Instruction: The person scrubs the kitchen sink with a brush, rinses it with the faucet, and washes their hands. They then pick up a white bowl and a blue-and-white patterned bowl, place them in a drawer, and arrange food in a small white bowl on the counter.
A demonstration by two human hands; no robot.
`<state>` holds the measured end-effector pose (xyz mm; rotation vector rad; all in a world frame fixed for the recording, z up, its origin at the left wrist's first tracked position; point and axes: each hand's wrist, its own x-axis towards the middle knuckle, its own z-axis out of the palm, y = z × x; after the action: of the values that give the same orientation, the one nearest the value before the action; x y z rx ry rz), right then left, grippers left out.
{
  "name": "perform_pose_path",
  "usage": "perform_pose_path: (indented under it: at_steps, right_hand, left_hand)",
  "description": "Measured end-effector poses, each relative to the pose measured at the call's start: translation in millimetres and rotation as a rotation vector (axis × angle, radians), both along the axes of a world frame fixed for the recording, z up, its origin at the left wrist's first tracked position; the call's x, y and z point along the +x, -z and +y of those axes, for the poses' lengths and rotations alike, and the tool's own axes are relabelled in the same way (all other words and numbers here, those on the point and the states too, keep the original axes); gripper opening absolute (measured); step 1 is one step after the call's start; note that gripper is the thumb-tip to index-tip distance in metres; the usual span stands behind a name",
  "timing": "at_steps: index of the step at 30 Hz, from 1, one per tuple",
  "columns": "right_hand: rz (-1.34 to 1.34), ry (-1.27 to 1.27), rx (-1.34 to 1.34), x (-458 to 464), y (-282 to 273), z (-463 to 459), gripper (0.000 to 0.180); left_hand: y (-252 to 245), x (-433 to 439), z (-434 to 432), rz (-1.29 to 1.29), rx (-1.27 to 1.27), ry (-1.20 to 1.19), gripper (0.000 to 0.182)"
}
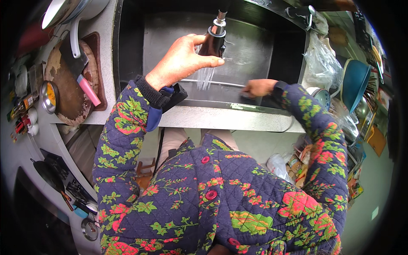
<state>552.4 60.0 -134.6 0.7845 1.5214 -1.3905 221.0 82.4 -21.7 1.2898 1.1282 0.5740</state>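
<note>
My left hand [185, 59] grips a black and chrome pull-out faucet spray head [215, 40] over the dark kitchen sink [208, 67]. Water streams from the spray head toward the near side of the basin. At the sink's near right, my right hand [259, 88] is blurred, its fingers curled near the inner wall; something dark and blurred lies at its fingertips, and I cannot tell what it is or whether it is held.
Left of the sink, a cleaver with a pink handle [88, 91] lies on a round wooden cutting board [52, 68], beside a metal bowl [49, 97] with yellow contents. Plastic bags [322, 62] and a teal basin [357, 81] crowd the right counter.
</note>
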Motion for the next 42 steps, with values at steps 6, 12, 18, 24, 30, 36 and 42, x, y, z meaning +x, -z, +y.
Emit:
perform_pose_path:
  at_steps: [6, 12, 18, 24, 30, 36, 42]
  right_hand:
    - [0.016, 0.127, 0.082, 30.7, -31.2, -11.8, 0.043]
    - [0.618, 0.282, 0.077, -165.1, -5.0, -18.4, 0.049]
    - [0.182, 0.221, 0.065, -80.5, 12.2, -13.5, 0.047]
    - [-0.079, 0.245, 0.172, 61.6, -3.1, -19.5, 0.043]
    - [-0.077, 0.273, 0.132, 52.9, -36.3, -19.3, 0.041]
    - [0.346, 0.350, 0.064, 41.1, 3.9, -24.0, 0.043]
    - [-0.103, -0.057, 0.041, 62.8, 6.4, -12.7, 0.049]
  left_hand:
    - [2.9, -8.1, 1.7, 0.001, -0.056, 0.015, 0.033]
    - [-3.9, -20.1, 6.5, 0.067, -0.005, 0.043, 0.037]
    - [5.6, 11.4, 9.8, -0.035, -0.139, 0.063, 0.037]
    - [8.2, 61.4, 7.3, -0.164, -0.151, 0.087, 0.033]
    - [11.8, 92.1, 12.2, -0.240, -0.113, 0.020, 0.033]
    - [9.4, 87.7, 18.3, -0.238, -0.155, -0.036, 0.033]
    - [4.8, 71.7, 19.4, -0.228, -0.192, -0.051, 0.031]
